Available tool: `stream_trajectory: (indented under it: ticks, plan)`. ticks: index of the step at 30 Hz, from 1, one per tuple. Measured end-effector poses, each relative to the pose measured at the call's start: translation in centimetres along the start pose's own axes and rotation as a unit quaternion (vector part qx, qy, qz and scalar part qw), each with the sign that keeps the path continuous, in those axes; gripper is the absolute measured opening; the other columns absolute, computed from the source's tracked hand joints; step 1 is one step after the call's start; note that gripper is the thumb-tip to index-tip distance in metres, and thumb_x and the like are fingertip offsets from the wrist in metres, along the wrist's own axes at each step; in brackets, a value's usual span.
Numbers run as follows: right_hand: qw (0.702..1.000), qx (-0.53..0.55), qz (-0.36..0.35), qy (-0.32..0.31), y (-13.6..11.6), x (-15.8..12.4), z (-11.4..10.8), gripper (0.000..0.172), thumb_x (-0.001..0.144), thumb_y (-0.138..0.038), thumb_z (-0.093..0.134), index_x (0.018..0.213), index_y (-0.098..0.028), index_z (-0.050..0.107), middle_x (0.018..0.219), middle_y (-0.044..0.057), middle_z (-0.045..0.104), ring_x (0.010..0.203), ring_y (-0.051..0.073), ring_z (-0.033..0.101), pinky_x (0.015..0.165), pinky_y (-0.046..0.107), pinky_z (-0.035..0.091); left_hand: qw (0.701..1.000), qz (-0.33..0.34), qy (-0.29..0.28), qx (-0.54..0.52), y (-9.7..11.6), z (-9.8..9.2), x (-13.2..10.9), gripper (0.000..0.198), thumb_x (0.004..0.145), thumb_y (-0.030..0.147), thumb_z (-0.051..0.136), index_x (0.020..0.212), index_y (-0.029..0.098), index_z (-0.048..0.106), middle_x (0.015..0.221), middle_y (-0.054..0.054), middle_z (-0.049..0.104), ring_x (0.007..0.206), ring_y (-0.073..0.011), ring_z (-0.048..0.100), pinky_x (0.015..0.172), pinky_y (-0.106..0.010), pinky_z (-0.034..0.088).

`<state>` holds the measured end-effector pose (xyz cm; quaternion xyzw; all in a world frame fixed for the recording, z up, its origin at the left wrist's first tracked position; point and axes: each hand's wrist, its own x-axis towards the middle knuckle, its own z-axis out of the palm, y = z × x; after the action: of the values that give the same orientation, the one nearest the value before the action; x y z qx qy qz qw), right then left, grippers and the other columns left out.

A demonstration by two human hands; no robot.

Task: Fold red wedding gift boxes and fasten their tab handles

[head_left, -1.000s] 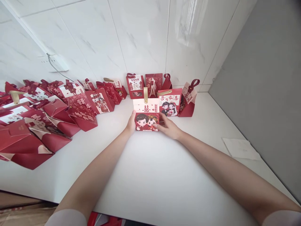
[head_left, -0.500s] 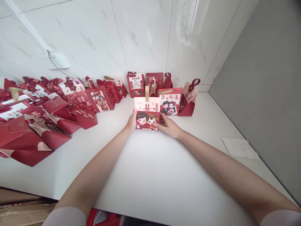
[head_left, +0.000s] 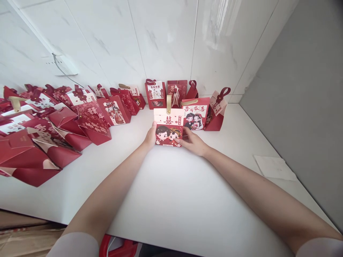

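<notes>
Left: cluster of red gift boxes [head_left: 65, 126] on white table [head_left: 171, 200]. Left hand [head_left: 150, 137] holds left side of pink-topped cartoon box [head_left: 167, 131], upright mid-table; right hand [head_left: 196, 142] clasps its right side. Just right, wedding-print box [head_left: 195, 117]; far right, white sheet [head_left: 274, 167].

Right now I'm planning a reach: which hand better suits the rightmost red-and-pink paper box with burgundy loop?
Probably the right hand, nearer the rightmost box, though it and the left hand both hold the gold-strapped red paper box.
</notes>
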<state>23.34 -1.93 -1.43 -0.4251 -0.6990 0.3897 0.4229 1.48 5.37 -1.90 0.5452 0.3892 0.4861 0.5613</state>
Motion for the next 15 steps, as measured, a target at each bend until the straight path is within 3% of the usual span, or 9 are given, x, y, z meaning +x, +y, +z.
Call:
stream_trajectory:
  ticks: [15]
  plan:
    - [1.000, -0.013, -0.001, 0.004, 0.29, 0.09, -0.01, 0.061, 0.089, -0.053, 0.064, 0.137, -0.022, 0.043, 0.137, 0.012, 0.059, 0.119, 0.026, 0.061, 0.102, 0.046, 0.052, 1.000, -0.009, 0.016, 0.000, 0.26, 0.20, -0.03, 0.072, 0.085, 0.077, 0.042, 0.107, 0.016, 0.072, 0.110, -0.012, 0.075, 0.111, -0.0310, 0.068, 0.103, -0.044, 0.051]
